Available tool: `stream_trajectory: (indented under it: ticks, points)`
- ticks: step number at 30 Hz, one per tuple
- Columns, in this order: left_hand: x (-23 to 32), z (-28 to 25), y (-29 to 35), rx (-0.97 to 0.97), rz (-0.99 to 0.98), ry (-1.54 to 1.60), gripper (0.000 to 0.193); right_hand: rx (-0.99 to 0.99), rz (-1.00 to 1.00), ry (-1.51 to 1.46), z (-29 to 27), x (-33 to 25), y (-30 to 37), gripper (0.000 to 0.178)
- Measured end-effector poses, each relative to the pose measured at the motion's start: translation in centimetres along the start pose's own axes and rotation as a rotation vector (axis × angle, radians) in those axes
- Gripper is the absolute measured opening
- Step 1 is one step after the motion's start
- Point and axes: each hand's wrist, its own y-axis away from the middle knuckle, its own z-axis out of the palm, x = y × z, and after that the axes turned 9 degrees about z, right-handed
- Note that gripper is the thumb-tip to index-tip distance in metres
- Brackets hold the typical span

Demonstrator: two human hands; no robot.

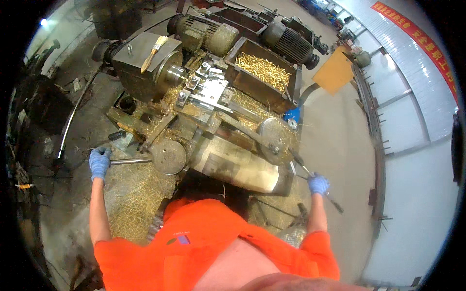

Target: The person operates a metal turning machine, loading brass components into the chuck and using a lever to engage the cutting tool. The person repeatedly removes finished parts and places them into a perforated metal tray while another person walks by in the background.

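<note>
A small metal lathe stands in front of me, with brass shavings strewn over it. My left hand [100, 164], in a blue glove, is closed round the end of a steel lever [131, 161] that joins a round handwheel [170, 157]. On the other side, my gloved right hand [318, 184] grips a dark lever [303, 166] running down from a larger handwheel [277, 138]. Between and beyond them sits the tool slide [208, 89], with bolted tool holders facing the spindle [174, 73]. A paintbrush [154, 54] lies on top of the headstock [138, 63].
Behind the slide, a metal box [255, 94] holds many small brass pieces. Two electric motors [287, 41] stand farther back. Curly brass shavings [138, 203] heap below the left lever. A tan board [334, 72] is at the right, before a white wall [412, 194].
</note>
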Motion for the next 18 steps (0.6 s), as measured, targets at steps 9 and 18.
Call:
stream_trajectory:
  ticks: [9, 18]
  points:
    - [-0.8, -0.1, 4.3, 0.057, 0.109, -0.162, 0.028, 0.114, -0.089, 0.040, -2.0, -7.2, -12.2, 0.048]
    - [-1.4, -0.5, 15.9, 0.010, -0.144, -0.126, 0.042, 0.175, -0.192, -0.084, -0.4, -5.9, -11.7, 0.035]
